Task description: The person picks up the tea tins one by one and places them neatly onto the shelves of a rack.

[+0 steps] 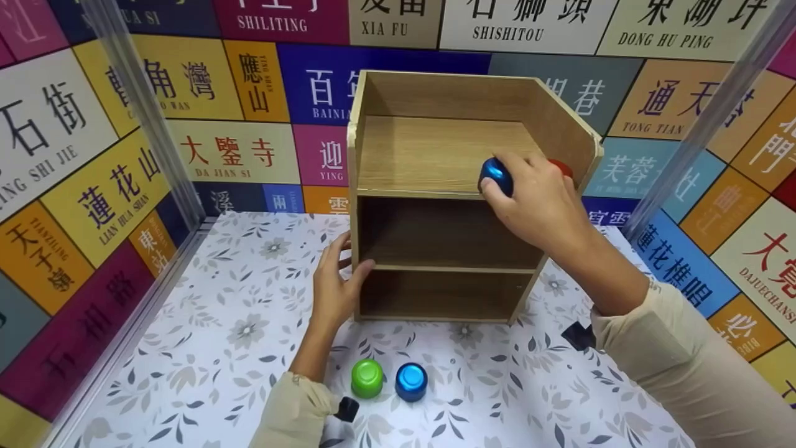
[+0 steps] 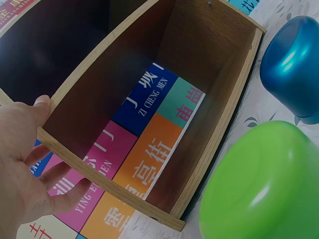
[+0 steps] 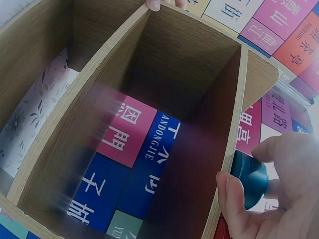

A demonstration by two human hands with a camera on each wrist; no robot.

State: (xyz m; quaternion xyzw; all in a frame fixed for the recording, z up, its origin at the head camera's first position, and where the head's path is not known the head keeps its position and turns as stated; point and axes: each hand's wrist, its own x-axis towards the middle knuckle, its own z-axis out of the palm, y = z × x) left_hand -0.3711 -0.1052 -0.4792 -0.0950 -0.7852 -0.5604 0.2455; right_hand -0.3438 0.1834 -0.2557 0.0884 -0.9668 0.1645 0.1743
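A small wooden shelf (image 1: 435,146) with a walled top and two open compartments stands upright on the table. My left hand (image 1: 333,286) grips its left side panel, thumb at the front edge and fingers along the outside. Over the right part of the top board, my right hand (image 1: 541,202) holds a shiny blue rounded cup-like piece (image 1: 495,177) between thumb and fingers. A red piece (image 1: 561,167) shows behind that hand, mostly hidden. In front of the shelf sit a green rounded cup-like piece (image 1: 367,378) and another blue one (image 1: 411,381), side by side.
A white cloth with grey leaves and flowers covers the table (image 1: 249,367). Colourful panels with printed place names (image 1: 236,149) stand behind and at both sides, with clear upright posts (image 1: 155,118) at the corners.
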